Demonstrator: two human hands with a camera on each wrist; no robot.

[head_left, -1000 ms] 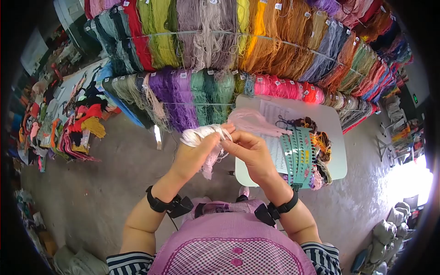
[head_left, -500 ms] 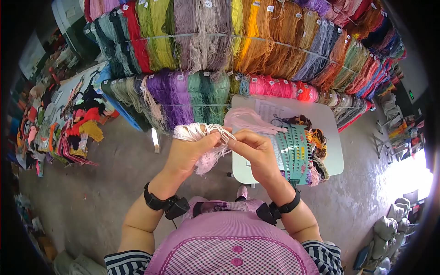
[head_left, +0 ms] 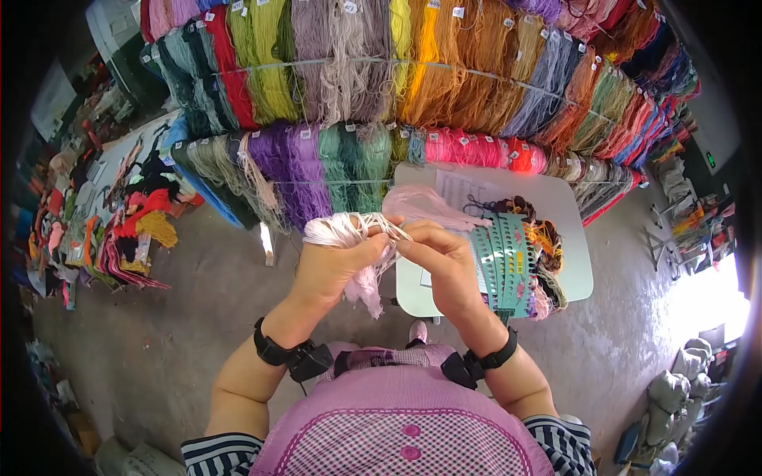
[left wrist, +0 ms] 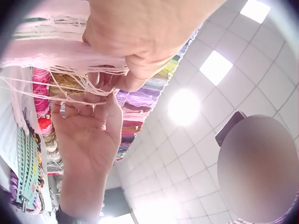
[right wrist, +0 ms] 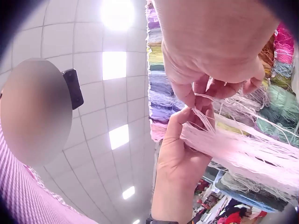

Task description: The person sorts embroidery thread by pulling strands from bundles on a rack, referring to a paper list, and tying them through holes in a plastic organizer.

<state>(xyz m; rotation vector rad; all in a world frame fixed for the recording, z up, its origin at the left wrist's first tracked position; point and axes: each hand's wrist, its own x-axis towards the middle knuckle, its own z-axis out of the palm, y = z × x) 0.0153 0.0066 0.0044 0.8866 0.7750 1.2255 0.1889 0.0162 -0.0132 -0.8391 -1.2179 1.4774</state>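
A skein of pale pink, nearly white yarn (head_left: 337, 231) lies across my left hand (head_left: 321, 270), its fluffy end hanging below the palm. The left hand grips the skein, thumb pressed on the strands. Close at its right, my right hand (head_left: 440, 266) pinches a few strands between thumb and fingertips. In the right wrist view, those strands (right wrist: 203, 120) run from the left thumb up to the right fingers. The left wrist view shows loose strands (left wrist: 70, 99) crossing in front of the right palm.
A white table (head_left: 583, 270) ahead right bears a pale pink skein (head_left: 425, 205), a printed sheet (head_left: 456, 186) and a green perforated card (head_left: 508, 262) with threads. Racks of coloured yarn (head_left: 341, 63) stand ahead. Another table (head_left: 119, 166) with piled yarn is at left.
The right fingers have shifted slightly right and down, drawing strands out from the skein. The left hand keeps its grip, and the skein's hanging end has swung. The head view has shifted a little.
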